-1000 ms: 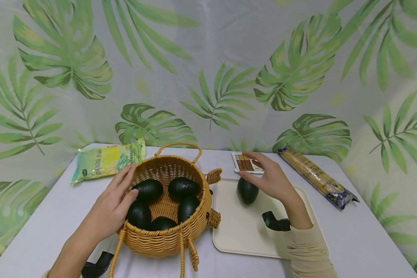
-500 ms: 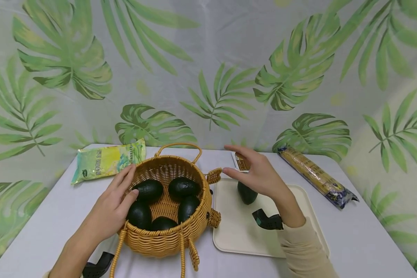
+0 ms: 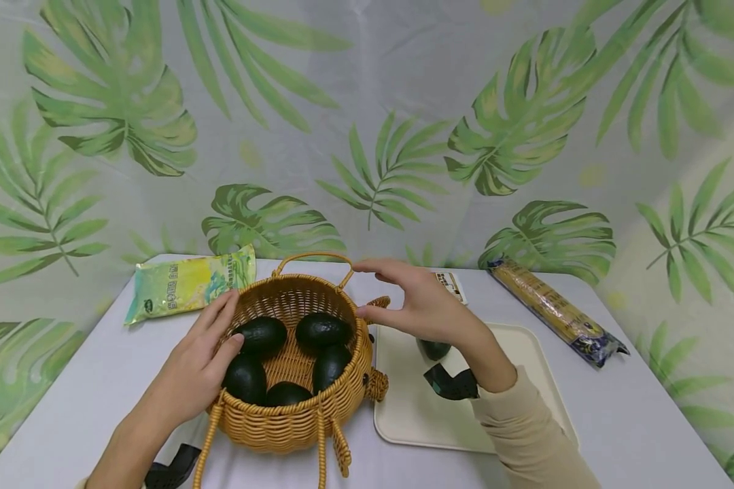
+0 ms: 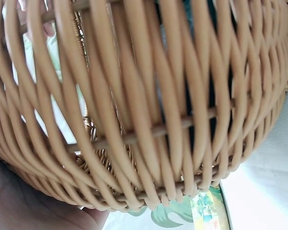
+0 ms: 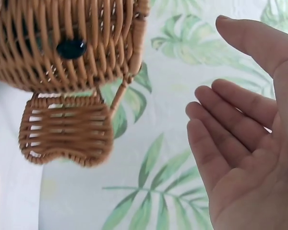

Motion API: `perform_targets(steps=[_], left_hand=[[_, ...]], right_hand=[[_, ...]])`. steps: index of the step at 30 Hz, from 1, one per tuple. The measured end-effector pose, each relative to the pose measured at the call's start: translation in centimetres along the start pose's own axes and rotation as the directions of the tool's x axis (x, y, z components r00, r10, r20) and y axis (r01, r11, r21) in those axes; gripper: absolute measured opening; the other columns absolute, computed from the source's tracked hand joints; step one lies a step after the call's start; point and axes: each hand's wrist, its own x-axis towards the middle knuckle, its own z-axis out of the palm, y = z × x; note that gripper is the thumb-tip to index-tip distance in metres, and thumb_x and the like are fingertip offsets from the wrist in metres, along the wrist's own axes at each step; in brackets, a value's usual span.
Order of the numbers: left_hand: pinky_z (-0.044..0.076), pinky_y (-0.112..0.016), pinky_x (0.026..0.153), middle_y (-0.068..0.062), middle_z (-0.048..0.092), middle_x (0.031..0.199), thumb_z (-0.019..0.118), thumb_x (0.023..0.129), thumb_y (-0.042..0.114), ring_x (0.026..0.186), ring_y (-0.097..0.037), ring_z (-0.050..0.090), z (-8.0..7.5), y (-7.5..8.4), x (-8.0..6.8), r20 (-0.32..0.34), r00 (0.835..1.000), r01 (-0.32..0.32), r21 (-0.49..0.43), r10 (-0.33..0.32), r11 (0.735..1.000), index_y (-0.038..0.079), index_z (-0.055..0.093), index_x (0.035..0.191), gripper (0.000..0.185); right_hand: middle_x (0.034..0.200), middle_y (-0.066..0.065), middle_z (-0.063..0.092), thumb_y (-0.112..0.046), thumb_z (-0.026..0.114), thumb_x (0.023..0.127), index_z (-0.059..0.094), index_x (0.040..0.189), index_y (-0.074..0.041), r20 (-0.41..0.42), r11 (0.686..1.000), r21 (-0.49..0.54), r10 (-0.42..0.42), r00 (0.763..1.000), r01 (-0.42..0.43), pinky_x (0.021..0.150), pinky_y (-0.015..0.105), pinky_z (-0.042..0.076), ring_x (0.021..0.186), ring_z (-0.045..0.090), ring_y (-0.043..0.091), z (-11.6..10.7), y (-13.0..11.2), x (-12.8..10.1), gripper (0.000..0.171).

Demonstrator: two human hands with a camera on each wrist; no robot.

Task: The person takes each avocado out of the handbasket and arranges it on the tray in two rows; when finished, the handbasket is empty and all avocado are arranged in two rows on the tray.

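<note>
A wicker basket [image 3: 281, 428] with handles and fin-like flaps stands at the middle left, several dark green avocados [image 3: 324, 331] inside. My left hand [image 3: 198, 360] holds its left rim, thumb over the edge and fingers along the outer side. In the left wrist view the palm [image 4: 29, 201] lies against the weave. Beside the right rim is my right hand [image 3: 418, 302], thumb and fingers spread apart with nothing between them. The right wrist view shows that hand [image 5: 249, 139] apart from the basket's flap [image 5: 67, 129]. Another avocado [image 3: 434, 350], partly hidden by the right hand, lies on a cream tray [image 3: 425, 421].
A yellow-green packet [image 3: 186, 285] lies behind the basket at left. At the back, a small white and brown packet [image 3: 452, 285] shows partly behind the right hand. A long pack of noodles [image 3: 547, 305] lies at right. A leaf-print cloth [image 3: 367, 136] hangs behind the table.
My right hand has moved left from above the avocado on the tray to the basket's right rim, covering more of that avocado. The left hand and basket have stayed put.
</note>
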Motion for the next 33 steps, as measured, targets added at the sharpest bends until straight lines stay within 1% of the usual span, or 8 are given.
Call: perform_targets(steps=[3, 8, 12, 14, 21, 26, 29, 33], left_hand=[[0.028, -0.071, 0.113, -0.014, 0.015, 0.172, 0.044, 0.112, 0.026, 0.156, -0.043, 0.018, 0.0, 0.0, 0.0, 0.001, 1.0, -0.003, 0.002, 0.003, 1.0, 0.009, 0.015, 0.166, 0.064], [0.029, -0.071, 0.113, -0.014, 0.015, 0.172, 0.044, 0.112, 0.026, 0.156, -0.043, 0.018, 0.0, -0.1, -0.1, 0.003, 1.0, -0.005, 0.0, 0.005, 1.0, 0.009, 0.015, 0.166, 0.064], [0.029, -0.071, 0.113, -0.014, 0.015, 0.172, 0.044, 0.112, 0.026, 0.156, -0.043, 0.018, 0.0, -0.1, -0.1, -0.001, 1.0, -0.006, -0.001, 0.006, 1.0, 0.008, 0.016, 0.166, 0.064], [0.029, -0.071, 0.113, -0.014, 0.015, 0.172, 0.044, 0.112, 0.026, 0.156, -0.043, 0.018, 0.0, -0.1, 0.0, -0.001, 1.0, -0.004, -0.002, 0.004, 1.0, 0.008, 0.016, 0.166, 0.064], [0.029, -0.071, 0.113, -0.013, 0.015, 0.172, 0.044, 0.112, 0.026, 0.156, -0.043, 0.017, 0.0, 0.0, -0.1, 0.006, 1.0, 0.007, -0.004, -0.007, 1.0, 0.01, 0.015, 0.166, 0.064], [0.028, -0.071, 0.113, -0.014, 0.015, 0.172, 0.044, 0.112, 0.026, 0.156, -0.043, 0.018, -0.1, 0.0, 0.0, 0.004, 1.0, 0.004, -0.003, -0.004, 1.0, 0.009, 0.015, 0.166, 0.064], [0.028, -0.072, 0.113, -0.014, 0.015, 0.172, 0.044, 0.112, 0.027, 0.156, -0.044, 0.018, -0.1, 0.0, 0.0, 0.008, 1.0, 0.009, -0.002, -0.009, 1.0, 0.01, 0.015, 0.166, 0.064], [0.029, -0.072, 0.113, -0.014, 0.015, 0.172, 0.043, 0.112, 0.027, 0.156, -0.043, 0.018, -0.1, 0.0, 0.0, 0.008, 1.0, 0.009, 0.003, -0.009, 1.0, 0.01, 0.015, 0.167, 0.064]], right_hand=[[0.146, 0.0, 0.06, -0.029, 0.081, 0.091, 0.058, 0.147, -0.018, 0.036, 1.0, -0.006, -0.004, 0.999, 0.005, 0.109, 0.036, 0.049, 0.132, 0.06, 0.021, 0.3, -0.5, 0.5, 0.061], [0.146, 0.004, 0.06, -0.029, 0.079, 0.093, 0.056, 0.147, -0.013, 0.134, 0.999, 0.0, -0.039, 0.99, 0.039, 0.107, 0.039, 0.051, 0.13, 0.061, 0.026, 0.8, -1.5, 1.7, 0.061], [0.147, 0.002, 0.058, -0.032, 0.077, 0.095, 0.055, 0.148, -0.011, 0.212, 0.998, -0.023, -0.051, 0.976, 0.057, 0.105, 0.038, 0.052, 0.131, 0.06, 0.024, 1.5, -2.1, 2.5, 0.061], [0.148, 0.001, 0.058, -0.034, 0.076, 0.095, 0.055, 0.148, -0.012, 0.244, 0.998, -0.028, -0.052, 0.968, 0.061, 0.106, 0.038, 0.05, 0.133, 0.058, 0.021, 2.0, -2.4, 2.8, 0.061], [0.148, 0.0, 0.058, -0.038, 0.076, 0.095, 0.055, 0.148, -0.014, 0.341, 0.998, -0.03, -0.049, 0.939, 0.063, 0.108, 0.035, 0.049, 0.131, 0.058, 0.013, 3.4, -3.3, 3.7, 0.062], [0.148, 0.001, 0.058, -0.036, 0.075, 0.096, 0.054, 0.149, -0.013, 0.391, 0.996, 0.01, -0.088, 0.916, 0.092, 0.112, 0.031, 0.046, 0.137, 0.055, 0.014, 4.2, -3.5, 4.1, 0.061], [0.148, 0.001, 0.058, -0.035, 0.074, 0.097, 0.054, 0.15, -0.013, 0.415, 0.993, 0.037, -0.117, 0.902, 0.112, 0.113, 0.029, 0.044, 0.138, 0.054, 0.013, 4.9, -3.7, 4.3, 0.061], [0.15, 0.001, 0.057, -0.038, 0.074, 0.097, 0.054, 0.15, -0.013, 0.447, 0.992, 0.022, -0.123, 0.886, 0.126, 0.114, 0.027, 0.043, 0.139, 0.052, 0.012, 5.7, -3.8, 4.5, 0.062]])
